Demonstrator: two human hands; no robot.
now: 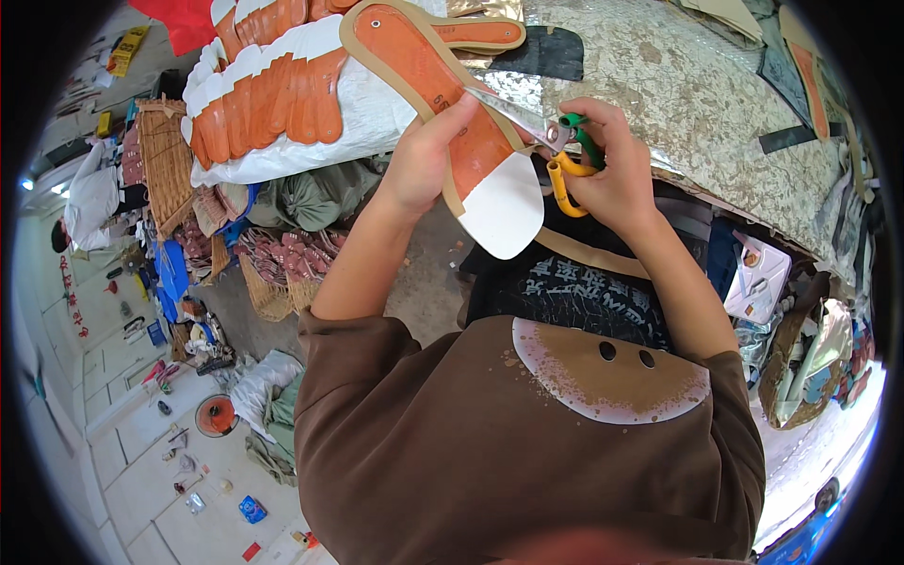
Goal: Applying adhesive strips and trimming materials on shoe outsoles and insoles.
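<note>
**Scissors (554,135) tip right by left thumb: nick risk on the held insole (485,155)**

Clock is centred on the held insole, going left to right.

- 9 o'clock: fanned row of orange-and-white insoles (268,108) on white sheeting (273,160). A knock from the held piece could spread the row.
- 8 o'clock: left hand (422,162) pinches the insole mid-length, thumb on the orange face, fingers mostly hidden behind. Likely weak point: one-hand grip, so the piece could twist under blade load.
- Centre: insole is tilted, tan rim, narrow end to 11, white end to 5.
- 1 o'clock: second tan-rimmed insole (485,35); black offcut (548,54) at 2.
- 3 o'clock: right hand (612,169) grips the scissors, handles spread, upper blade lying across the orange face toward 10. Lower blade mostly hidden; can't tell how much rim sits between. If misaligned, it could bite into the face instead of the rim. A slip forward could catch the thumb.
- Beyond, same side: worn table (659,71).
</note>
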